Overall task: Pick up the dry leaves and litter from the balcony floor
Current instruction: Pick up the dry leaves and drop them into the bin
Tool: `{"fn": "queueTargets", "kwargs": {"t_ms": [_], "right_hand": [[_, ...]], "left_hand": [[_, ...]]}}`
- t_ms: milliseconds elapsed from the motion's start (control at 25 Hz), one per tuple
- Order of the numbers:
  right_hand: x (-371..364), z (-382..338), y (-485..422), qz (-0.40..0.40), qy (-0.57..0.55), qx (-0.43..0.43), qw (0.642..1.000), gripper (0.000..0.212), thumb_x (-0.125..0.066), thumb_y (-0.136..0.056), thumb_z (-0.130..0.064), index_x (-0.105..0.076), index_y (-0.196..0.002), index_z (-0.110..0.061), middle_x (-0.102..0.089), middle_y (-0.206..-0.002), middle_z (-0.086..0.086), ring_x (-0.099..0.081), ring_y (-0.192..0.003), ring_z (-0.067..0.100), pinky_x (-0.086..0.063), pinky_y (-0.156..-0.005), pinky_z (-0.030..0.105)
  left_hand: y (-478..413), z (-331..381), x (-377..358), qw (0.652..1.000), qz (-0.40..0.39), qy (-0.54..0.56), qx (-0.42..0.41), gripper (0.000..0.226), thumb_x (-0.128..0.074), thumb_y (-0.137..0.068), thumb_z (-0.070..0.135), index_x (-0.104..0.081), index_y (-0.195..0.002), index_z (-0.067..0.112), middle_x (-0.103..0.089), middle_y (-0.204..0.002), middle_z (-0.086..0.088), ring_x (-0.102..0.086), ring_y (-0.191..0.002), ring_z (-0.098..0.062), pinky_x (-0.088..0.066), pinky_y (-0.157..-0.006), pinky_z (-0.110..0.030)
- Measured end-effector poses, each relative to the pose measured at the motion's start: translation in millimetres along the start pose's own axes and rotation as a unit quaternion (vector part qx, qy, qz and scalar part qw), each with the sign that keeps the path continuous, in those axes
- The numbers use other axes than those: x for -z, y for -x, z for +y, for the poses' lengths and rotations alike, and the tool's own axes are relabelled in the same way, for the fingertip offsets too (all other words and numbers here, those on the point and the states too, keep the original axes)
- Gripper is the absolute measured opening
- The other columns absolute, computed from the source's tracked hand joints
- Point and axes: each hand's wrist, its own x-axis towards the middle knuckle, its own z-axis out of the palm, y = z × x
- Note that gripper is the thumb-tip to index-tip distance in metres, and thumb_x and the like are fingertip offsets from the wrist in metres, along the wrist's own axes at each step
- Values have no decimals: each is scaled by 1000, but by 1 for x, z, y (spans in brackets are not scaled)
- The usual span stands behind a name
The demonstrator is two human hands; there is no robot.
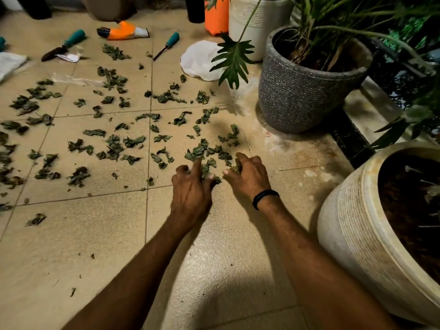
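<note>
Beige floor tiles [114,234] lie under your hands, which sit close together but do not touch. Your left hand [190,189] has its fingers curled down into a clump of dry leaves [202,151]. Your right hand [248,175], with a black wristband [264,197] on the wrist, curls round more of them just beside it. How much each one holds is hidden under the fingers. Most of the leaves lie scattered ahead of your hands and away to the left, running off the left edge. Farther ahead to the left sit a teal-handled trowel [64,45], a scrap of paper [70,57] beneath it, and a clear wrapper [76,79] that is hard to make out. A grey pot [297,103] stands ahead to the right. A cream pot [357,222], cut off by the frame, stands just right of your right forearm.
</note>
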Motion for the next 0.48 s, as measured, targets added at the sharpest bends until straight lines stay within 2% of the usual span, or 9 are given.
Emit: {"fn": "queueTargets", "kwargs": {"t_ms": [40,120,200,320,400,480], "right_hand": [[-3,-1,-1,1,12,9,1000,54,-66,-87,-44,-50,-135,-26,-43,-127,9,-45,-116,26,-48,-97,40],[-7,-4,-5,29,49,30,998,36,-65,-91,-30,-61,-125,-20,-48,-121,9,-51,-111,27,-49,-93,35],[-8,-6,-7,69,45,21,996,18,-60,-93,-15,-68,-109,-12,-53,-112,9,-58,-101,27,-50,-84,30],[-8,-9,-12,94,5,-18,995,12,-59,-92,-11,-64,-102,-13,-56,-108,8,-58,-98,25,-46,-79,27],[-8,-13,-19,64,9,-16,998,29,-61,-93,-21,-56,-121,-16,-53,-119,12,-55,-109,28,-46,-86,30],[-7,-20,-29,1,-4,-17,1000,60,-64,-90,-42,-40,-142,-23,-42,-133,17,-49,-120,34,-47,-98,39]], "left_hand": [[0,2,-2,1000,-21,-21,-5,57,-41,-100,56,-30,-151,32,-41,-138,-21,-38,-127,-35,-43,-95,-46],[1,2,-7,997,-25,-62,-33,51,-47,-98,55,-41,-143,31,-42,-136,-18,-38,-124,-33,-44,-93,-42],[3,-1,-13,996,-3,-68,-55,33,-53,-99,45,-57,-123,24,-48,-124,-14,-44,-112,-28,-44,-85,-34],[6,-4,-19,994,37,-56,-88,11,-56,-100,26,-62,-102,18,-54,-106,-10,-46,-92,-20,-36,-70,-25],[5,-6,-17,995,54,-28,-81,6,-57,-99,17,-63,-100,16,-54,-99,-6,-46,-87,-16,-32,-68,-21],[4,-9,-14,995,71,-3,-67,9,-60,-96,11,-65,-101,15,-57,-95,-4,-47,-85,-13,-28,-67,-17]]}}
